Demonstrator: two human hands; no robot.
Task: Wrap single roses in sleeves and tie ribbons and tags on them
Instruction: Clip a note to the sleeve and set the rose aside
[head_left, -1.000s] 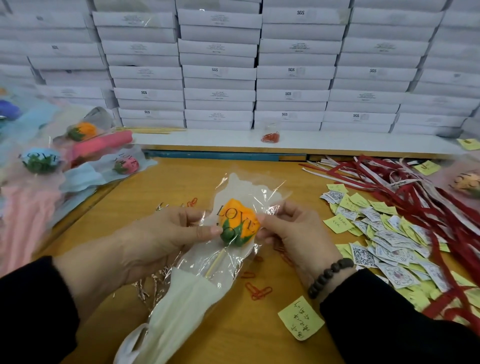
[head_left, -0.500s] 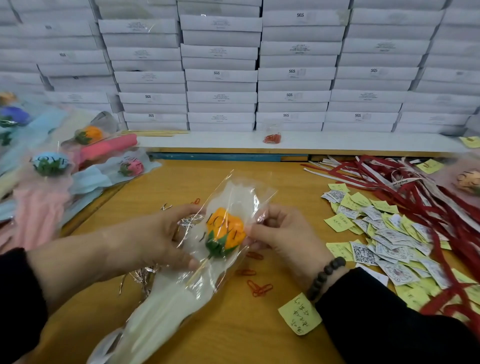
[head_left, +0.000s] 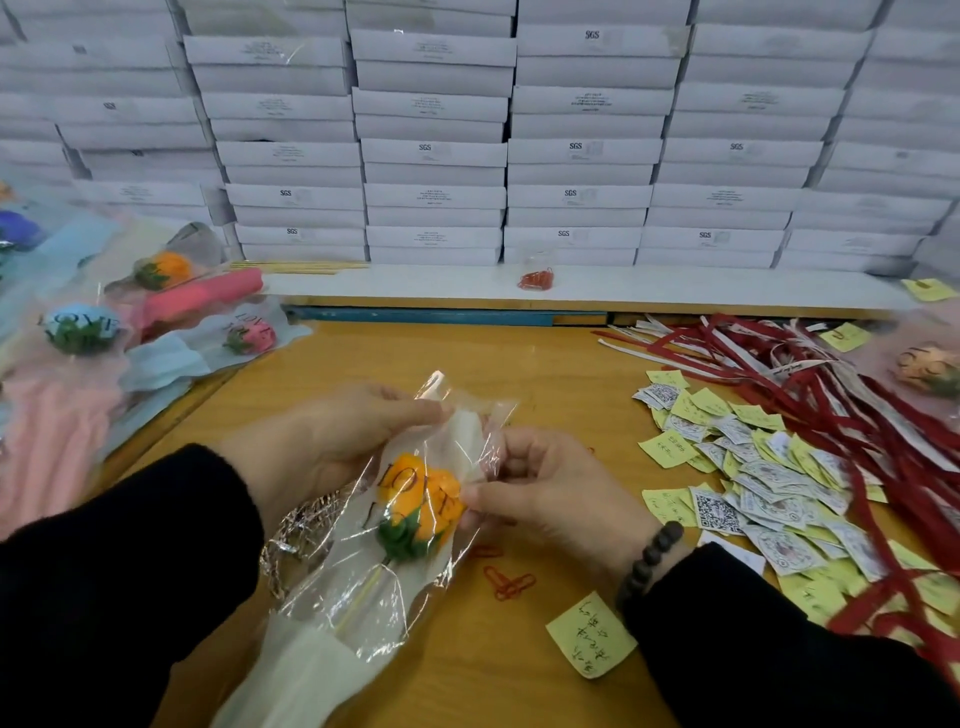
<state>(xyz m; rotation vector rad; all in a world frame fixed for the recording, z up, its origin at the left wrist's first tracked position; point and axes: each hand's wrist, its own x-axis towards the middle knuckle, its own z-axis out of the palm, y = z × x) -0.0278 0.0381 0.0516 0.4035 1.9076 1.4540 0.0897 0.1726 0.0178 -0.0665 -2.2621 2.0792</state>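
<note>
The rose (head_left: 422, 493), orange with a green base, sat inside the sleeve (head_left: 363, 582), held above the table (head_left: 545, 374) between both hands, near its front edge. The left hand (head_left: 332, 447) lay behind the sleeve, fingers curled round its upper left edge with the fingertips at the clear top flap. The right hand (head_left: 540, 499) pinched the sleeve's right edge beside the bloom, thumb pressed to the film and the other fingers curled in behind. By my judgement the sleeve would handle as light, crinkly and slippery; the clear film would crease or slide under a loose pinch, so the edges and the gathered part below the bloom looked the safest places to grip. The bloom looked soft and easily crushed, and the thin stem (head_left: 363, 592) likely to bend, so pressure belonged on the film, not the flower. Much was hard to read: the left palm was hidden behind the film, the sleeve's lower end ran out of the picture, and glare blurred where the clear layer met the white liner. No ribbon or tag showed on this rose. To the right of the rose lay ribbons (head_left: 810, 395) and tags (head_left: 763, 467); red clips (head_left: 509, 582) lay on the table just below the right hand; wrapped roses (head_left: 156, 312) were piled well to its left.
</note>
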